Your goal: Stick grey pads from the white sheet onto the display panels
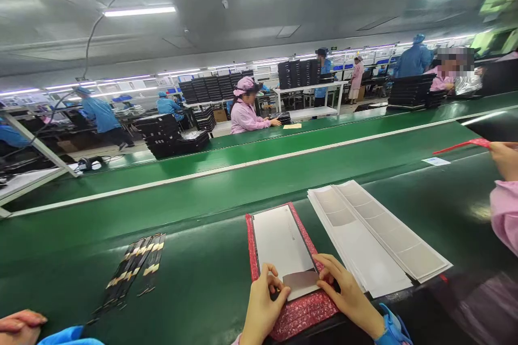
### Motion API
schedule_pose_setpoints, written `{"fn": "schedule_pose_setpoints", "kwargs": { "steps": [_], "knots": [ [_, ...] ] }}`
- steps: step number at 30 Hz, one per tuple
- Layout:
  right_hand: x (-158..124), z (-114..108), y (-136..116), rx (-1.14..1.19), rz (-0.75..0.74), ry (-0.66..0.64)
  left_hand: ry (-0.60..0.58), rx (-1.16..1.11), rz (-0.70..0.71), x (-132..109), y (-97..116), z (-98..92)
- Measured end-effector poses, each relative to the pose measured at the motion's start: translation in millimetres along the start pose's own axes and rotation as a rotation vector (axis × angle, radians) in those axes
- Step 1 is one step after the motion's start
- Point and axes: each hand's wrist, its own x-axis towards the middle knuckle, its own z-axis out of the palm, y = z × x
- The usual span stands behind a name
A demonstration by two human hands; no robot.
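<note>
A white rectangular panel (279,241) lies on a red bubble-wrap sheet (301,315) on the green work surface (194,280) right in front of me. A grey film piece (301,281) sits on the panel's near end. My left hand (263,307) pinches the film's left edge, fingers curled. My right hand (343,294) presses the film's right edge with bent fingers.
A stack of white backing sheets (376,237) lies just right of the panel. Several thin black strips with gold tips (135,267) lie to the left. A neighbour's hand (504,159) at right holds a red sheet. Another person's hand (18,326) rests bottom left. Workers sit beyond the green conveyor (243,156).
</note>
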Motion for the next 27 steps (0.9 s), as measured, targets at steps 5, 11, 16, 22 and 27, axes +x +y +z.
{"fn": "schedule_pose_setpoints", "kwargs": {
  "steps": [5, 11, 16, 22, 27],
  "knots": [
    [-1.8, 1.5, 3.4, -0.034, -0.013, -0.020, -0.003, 0.003, 0.009, 0.7, -1.6, 0.0],
    [-1.1, 2.1, 6.8, -0.051, -0.021, -0.019, -0.020, -0.050, -0.037, 0.4, -3.1, -1.2],
    [-1.0, 2.4, 6.7, -0.044, -0.018, -0.021, -0.039, -0.065, -0.048, 1.1, -2.7, -1.6],
    [-0.4, 2.1, 6.4, -0.037, -0.010, -0.032, 0.006, 0.000, -0.034, -0.4, -4.1, 0.9],
    [-2.0, 2.2, 6.2, -0.033, -0.008, -0.033, 0.012, 0.010, -0.030, -1.0, -2.7, 0.4]
  ]
}}
